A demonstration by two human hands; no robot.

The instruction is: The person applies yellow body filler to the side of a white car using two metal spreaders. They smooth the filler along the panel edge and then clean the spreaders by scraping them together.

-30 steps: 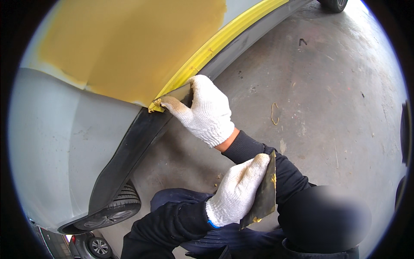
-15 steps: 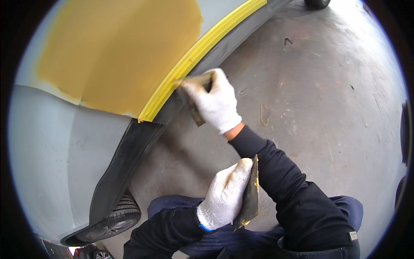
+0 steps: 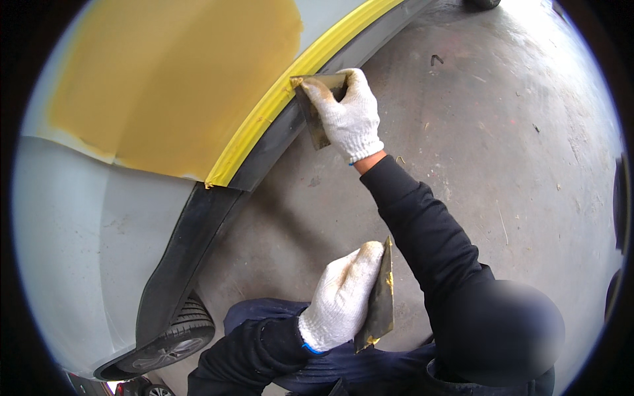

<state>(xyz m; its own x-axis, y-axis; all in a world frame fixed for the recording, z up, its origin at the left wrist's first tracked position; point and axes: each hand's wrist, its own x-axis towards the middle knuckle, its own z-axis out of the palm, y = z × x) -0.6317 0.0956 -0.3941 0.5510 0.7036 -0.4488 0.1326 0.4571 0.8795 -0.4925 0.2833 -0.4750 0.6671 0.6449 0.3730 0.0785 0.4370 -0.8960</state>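
Note:
My right hand [image 3: 353, 119], in a white knit glove stained brown at the fingers, grips a dark flat putty spreader [image 3: 314, 122]. One corner of the spreader meets the yellow band [image 3: 257, 135] running along the car door's lower edge; a lump of yellow filler sits at that corner. Nearer my body, my left hand [image 3: 338, 300], gloved alike, closes on a second dark flat plate [image 3: 378, 303], apparently another spreader, tilted nearly edge-on. Yellow filler clings to its edge and lower corner. Its gripped side is hidden behind the hand.
Above the band, the light grey door panel [image 3: 72, 191] carries a large tan patch [image 3: 172, 86]. Black sill trim [image 3: 178, 254] runs below, near a wheel [image 3: 181, 340]. Small scraps lie on the grey concrete floor [image 3: 462, 171]. A blurred round patch covers part of my right sleeve.
My right hand has moved up and to the right along the yellow band with its spreader. My left hand and its plate have barely moved.

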